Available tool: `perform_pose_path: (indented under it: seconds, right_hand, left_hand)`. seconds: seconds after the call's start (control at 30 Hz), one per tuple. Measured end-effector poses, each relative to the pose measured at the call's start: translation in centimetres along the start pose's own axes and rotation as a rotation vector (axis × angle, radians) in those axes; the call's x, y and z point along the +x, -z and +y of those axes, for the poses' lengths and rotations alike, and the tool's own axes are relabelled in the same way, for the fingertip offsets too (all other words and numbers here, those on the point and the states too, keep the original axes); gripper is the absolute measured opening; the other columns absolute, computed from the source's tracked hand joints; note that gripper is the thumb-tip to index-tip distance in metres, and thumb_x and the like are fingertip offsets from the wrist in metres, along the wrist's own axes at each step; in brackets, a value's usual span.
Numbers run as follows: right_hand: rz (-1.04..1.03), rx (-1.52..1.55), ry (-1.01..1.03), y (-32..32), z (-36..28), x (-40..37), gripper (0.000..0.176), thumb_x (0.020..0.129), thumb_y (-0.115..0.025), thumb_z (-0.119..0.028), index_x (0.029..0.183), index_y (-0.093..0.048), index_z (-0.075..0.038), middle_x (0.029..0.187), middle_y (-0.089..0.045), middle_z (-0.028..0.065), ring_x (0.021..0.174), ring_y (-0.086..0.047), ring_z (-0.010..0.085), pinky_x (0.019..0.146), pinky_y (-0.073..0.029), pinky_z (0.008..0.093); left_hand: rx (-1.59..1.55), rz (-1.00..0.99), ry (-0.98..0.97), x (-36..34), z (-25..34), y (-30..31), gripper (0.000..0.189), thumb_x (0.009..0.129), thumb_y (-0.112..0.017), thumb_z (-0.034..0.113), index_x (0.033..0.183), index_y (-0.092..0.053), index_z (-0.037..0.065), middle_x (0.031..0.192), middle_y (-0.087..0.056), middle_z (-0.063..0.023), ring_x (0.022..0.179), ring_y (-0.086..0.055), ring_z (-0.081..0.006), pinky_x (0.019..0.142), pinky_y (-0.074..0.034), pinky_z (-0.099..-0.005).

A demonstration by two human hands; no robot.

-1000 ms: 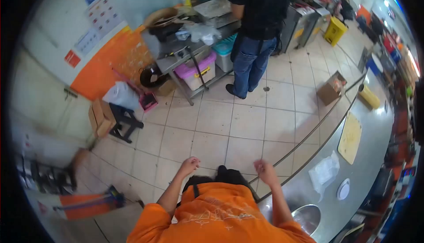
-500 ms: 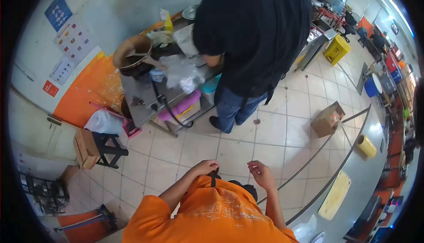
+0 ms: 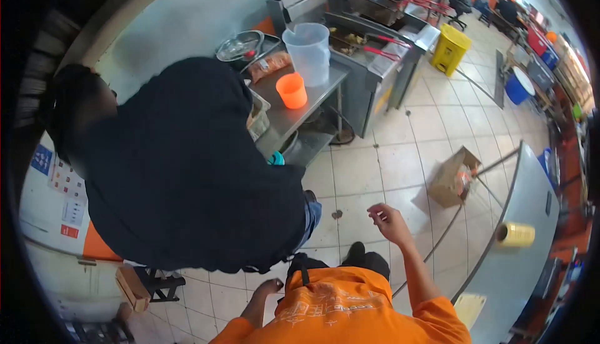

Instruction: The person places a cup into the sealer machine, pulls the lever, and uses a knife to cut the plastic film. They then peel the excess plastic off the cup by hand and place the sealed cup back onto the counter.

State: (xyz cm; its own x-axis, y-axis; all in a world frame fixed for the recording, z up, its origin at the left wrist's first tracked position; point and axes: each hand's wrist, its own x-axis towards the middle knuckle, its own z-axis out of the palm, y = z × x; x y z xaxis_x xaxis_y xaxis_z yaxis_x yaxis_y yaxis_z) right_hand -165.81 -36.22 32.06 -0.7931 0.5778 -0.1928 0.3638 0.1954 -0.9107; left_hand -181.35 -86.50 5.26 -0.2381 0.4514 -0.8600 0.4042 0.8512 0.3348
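Head view: the right hand (image 3: pixel 389 220) hangs over the tile floor (image 3: pixel 356 175), its fingers loosely curled, apart from one another and holding nothing. The left hand (image 3: pixel 270 286) is low beside the body, just below a co-worker in a dark shirt (image 3: pixel 194 169); its fingers look bent, but they are too dark to tell how far open they are or whether they hold anything. Nearest on the right hand's side, an open cardboard box (image 3: pixel 451 181) stands on the floor, apart from that hand. At right, a metal counter (image 3: pixel 531 188) carries a yellow roll (image 3: pixel 516 234) lying on its side and, nearer, a pale cutting board (image 3: pixel 470 309). Beyond the co-worker, a steel counter (image 3: pixel 328 84) bears an orange plastic cup (image 3: pixel 291 91) just in front of a translucent pitcher (image 3: pixel 307 53). Farther right stands a yellow bin (image 3: pixel 450 50), and past it a blue bucket (image 3: pixel 519 86).
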Motion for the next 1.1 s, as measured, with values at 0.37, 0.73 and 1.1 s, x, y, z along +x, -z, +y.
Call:
perform_pose_path:
  seconds: [0.37, 0.73, 1.1]
  right_hand:
    - [-0.330, -0.040, 0.572, -0.3, -16.3, 30.6, 0.016, 0.093, -0.060, -0.010, 0.104, -0.065, 0.001, 0.090, -0.070, 0.0118, 0.069, -0.063, 0.0202, 0.065, -0.051, 0.0313]
    - [-0.669, 0.787, -0.214, -17.9, -20.6, 61.4, 0.052, 0.093, -0.055, -0.057, 0.108, -0.061, -0.007, 0.082, -0.063, 0.0050, 0.068, -0.058, 0.0165, 0.058, -0.046, 0.0313]
    - [-0.330, 0.769, -0.337, -29.4, -23.6, 75.7, 0.040, 0.095, -0.056, -0.041, 0.073, -0.054, -0.007, 0.058, -0.055, 0.0067, 0.042, -0.048, 0.0149, 0.035, -0.032, 0.0287]
  left_hand:
    - [-0.771, 0.112, 0.196, 0.3, 14.3, -3.9, 0.032, 0.090, -0.059, 0.036, 0.109, -0.067, 0.011, 0.104, -0.071, -0.0110, 0.092, -0.067, -0.0270, 0.081, -0.053, -0.0412]
    - [-1.003, 0.370, 0.192, 10.4, 29.7, 3.4, 0.034, 0.090, -0.060, 0.037, 0.109, -0.067, 0.010, 0.103, -0.071, -0.0110, 0.092, -0.067, -0.0249, 0.080, -0.054, -0.0396]
    - [-1.219, 0.571, 0.420, 10.6, 41.4, 10.5, 0.035, 0.090, -0.061, 0.037, 0.110, -0.067, 0.009, 0.102, -0.071, -0.0111, 0.091, -0.067, -0.0228, 0.079, -0.054, -0.0380]
